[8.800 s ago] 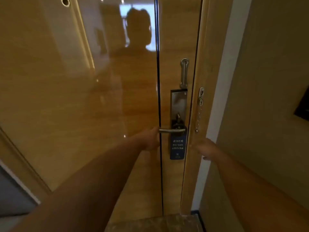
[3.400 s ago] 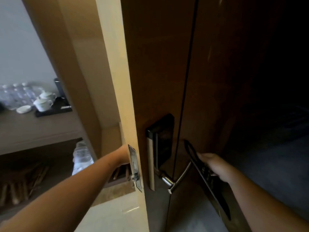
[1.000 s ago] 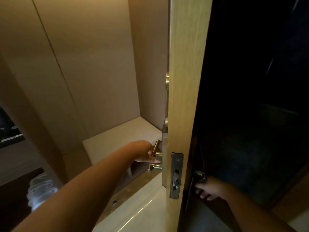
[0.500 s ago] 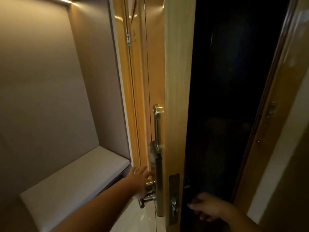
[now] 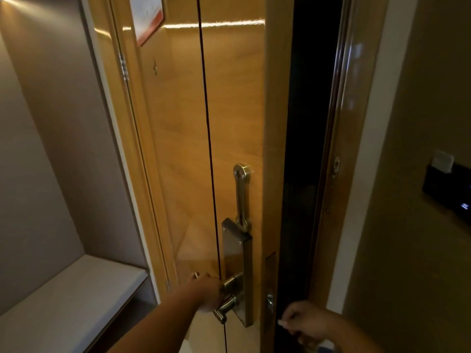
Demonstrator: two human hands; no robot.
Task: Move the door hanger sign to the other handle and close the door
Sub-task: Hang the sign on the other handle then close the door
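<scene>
The wooden door [image 5: 234,110] stands ajar, its inner face towards me and a narrow dark gap [image 5: 303,149] between its edge and the frame [image 5: 341,154]. My left hand [image 5: 206,293] is closed around the brass inner handle [image 5: 230,285] below the lock plate [image 5: 234,253]. In the gap, low beside the door's edge and near the latch [image 5: 270,301], my right hand [image 5: 305,324] has its fingers curled with nothing visible in them. The door hanger sign is out of sight, and so is the outer handle behind the door.
A swing-bar door guard [image 5: 242,194] sits above the lock plate. A framed notice [image 5: 150,16] hangs high on the door. A low white bench [image 5: 71,296] fills the alcove on the left. A dark card-switch panel [image 5: 446,189] is on the right wall.
The door has swung further towards the frame and the gap has narrowed. My left hand now grips the inner handle. My right hand has drawn back from behind the door.
</scene>
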